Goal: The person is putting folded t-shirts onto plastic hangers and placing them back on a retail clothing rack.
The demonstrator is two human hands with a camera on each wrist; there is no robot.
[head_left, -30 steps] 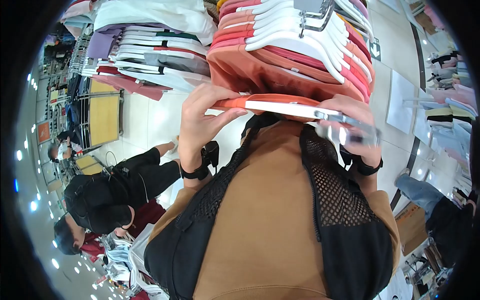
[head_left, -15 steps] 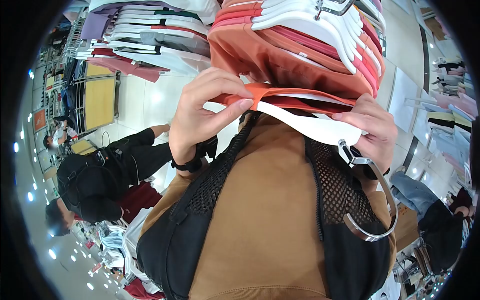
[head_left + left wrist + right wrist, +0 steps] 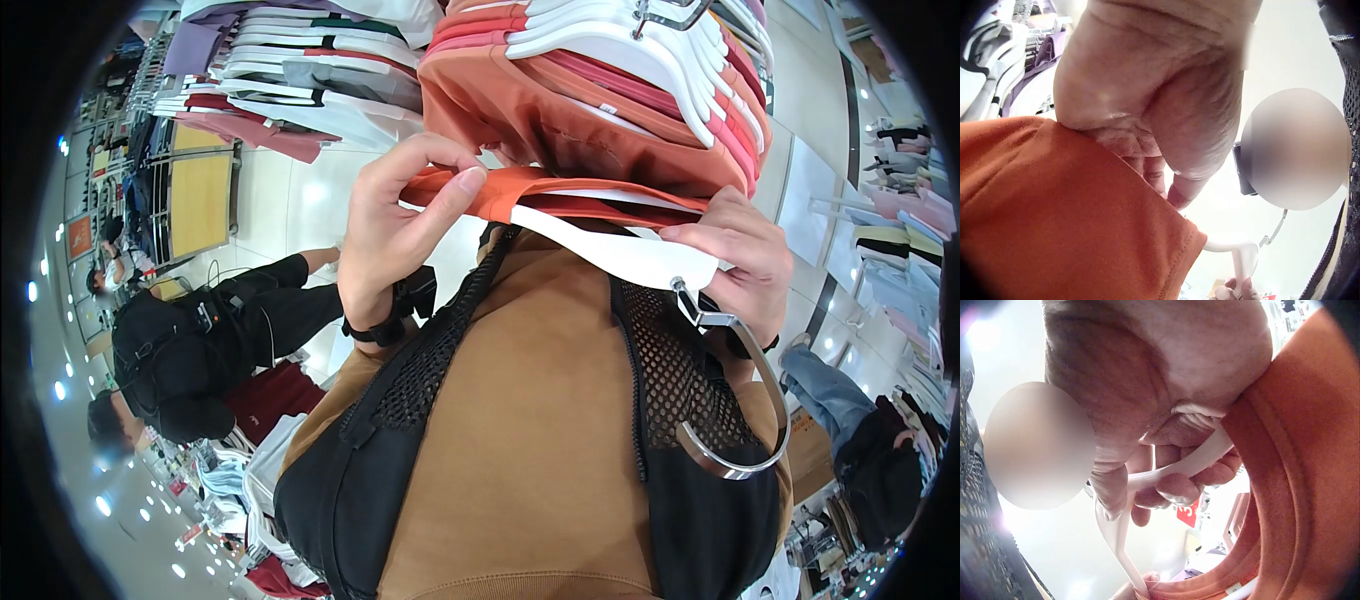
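An orange shirt hangs partly on a white hanger in front of the chest. At the shirt's shoulder end, my left hand pinches the orange fabric between thumb and forefinger. My right hand grips the hanger near its middle, fingers curled round the white bar in the right wrist view. The metal hook points down towards the body. One hanger arm lies outside the neckline, while the shirt's collar gapes beside the right hand. In the left wrist view the fabric covers part of the fingers.
Just ahead is a rack of coral and pink shirts on white hangers. More hanging clothes are at the upper left. A person in black stands at left, another person in jeans at right. Garments line the right side.
The hanger has turned, its hook swinging down towards the body, and the neckline has spread apart. The left hand's pinch has shifted slightly left along the shirt in the last half second.
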